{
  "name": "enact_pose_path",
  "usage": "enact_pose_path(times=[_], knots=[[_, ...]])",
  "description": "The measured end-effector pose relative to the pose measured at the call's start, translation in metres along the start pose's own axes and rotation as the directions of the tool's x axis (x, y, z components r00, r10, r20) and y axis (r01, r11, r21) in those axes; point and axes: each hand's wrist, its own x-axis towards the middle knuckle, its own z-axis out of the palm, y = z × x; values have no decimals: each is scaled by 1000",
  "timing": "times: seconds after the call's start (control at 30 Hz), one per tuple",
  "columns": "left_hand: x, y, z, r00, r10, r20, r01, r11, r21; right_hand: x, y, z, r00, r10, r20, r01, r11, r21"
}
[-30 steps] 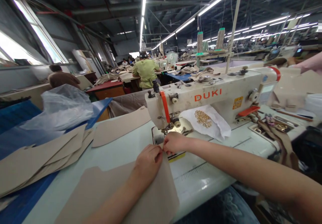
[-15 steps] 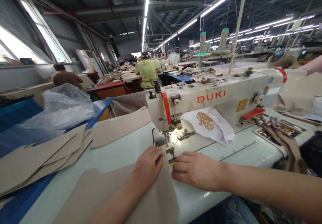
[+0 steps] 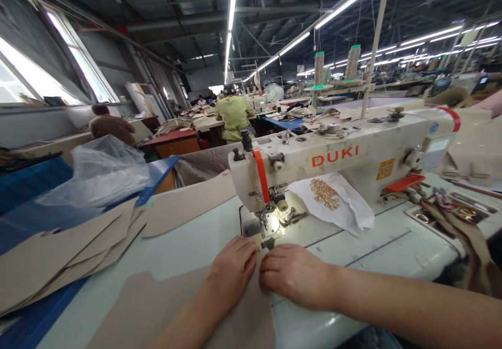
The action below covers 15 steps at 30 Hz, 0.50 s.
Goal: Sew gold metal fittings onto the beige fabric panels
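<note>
A flat beige fabric panel (image 3: 168, 307) lies on the pale green sewing table below the needle area. My left hand (image 3: 233, 268) rests on it, fingers curled closed at its upper right corner. Against the panel's right edge, my right hand (image 3: 290, 276) has its fingers bent and pressed together; the fingertips are hidden. Just beyond both hands stands the DUKI sewing machine (image 3: 333, 155), its needle and presser foot (image 3: 264, 218) over a lit plate. No fabric lies under the foot.
Gold metal pieces (image 3: 324, 194) lie on white paper (image 3: 353, 210) under the machine arm. Another beige panel (image 3: 188, 202) lies behind left. Stacked panels (image 3: 66, 255) and clear plastic (image 3: 105, 171) sit at left. A tray with scissors (image 3: 441, 198) is at right. Co-workers sit farther back.
My right hand has moved left, closing onto the panel's right edge beside my left hand. A yellow strip seen by its fingers before is now hidden. The view has shifted slightly.
</note>
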Motion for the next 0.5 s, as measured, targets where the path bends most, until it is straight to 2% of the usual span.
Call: enact_pose_path(times=[0.5], knots=[[0,3,3,998,19,-58,-19,1000,9,-2,-1,2,999,46,-5,-46,997,68]])
